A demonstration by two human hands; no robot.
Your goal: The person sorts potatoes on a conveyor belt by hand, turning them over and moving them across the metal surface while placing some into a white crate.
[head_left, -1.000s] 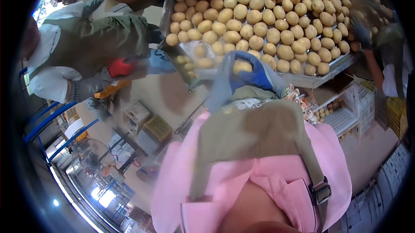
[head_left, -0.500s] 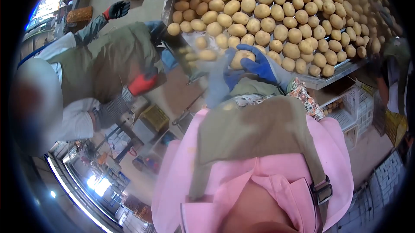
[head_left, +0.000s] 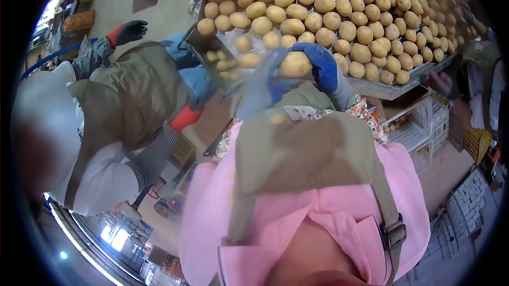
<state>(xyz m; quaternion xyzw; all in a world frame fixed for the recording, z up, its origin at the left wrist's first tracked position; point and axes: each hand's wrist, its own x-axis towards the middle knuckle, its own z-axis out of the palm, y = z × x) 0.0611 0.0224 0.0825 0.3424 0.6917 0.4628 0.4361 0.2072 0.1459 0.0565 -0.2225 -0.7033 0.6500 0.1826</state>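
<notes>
A large potato [head_left: 295, 65] is between my two gloved hands at the near edge of the sorting table. My right hand [head_left: 324, 68], in a blue-and-grey glove, curls its fingers over the potato's far right side. On the other side, my left hand [head_left: 269, 80] presses against the potato; its glove is slightly blurred. Just beyond my hands, many loose potatoes [head_left: 325, 37] cover the table. A few more lie to the left of my left hand, including one potato [head_left: 249, 60] close to its fingers.
The table's metal edge [head_left: 392, 91] runs along the near right. A white plastic crate [head_left: 419, 127] with potatoes stands below it. At left a co-worker in an apron [head_left: 127, 87] leans by the table, with a red glove [head_left: 186, 118] near its corner. Another person [head_left: 480, 82] stands at far right.
My right hand's fingers have closed further round the potato, and the potato has come slightly nearer to me. The co-worker at left has shifted, with the red-gloved hand closer to the table.
</notes>
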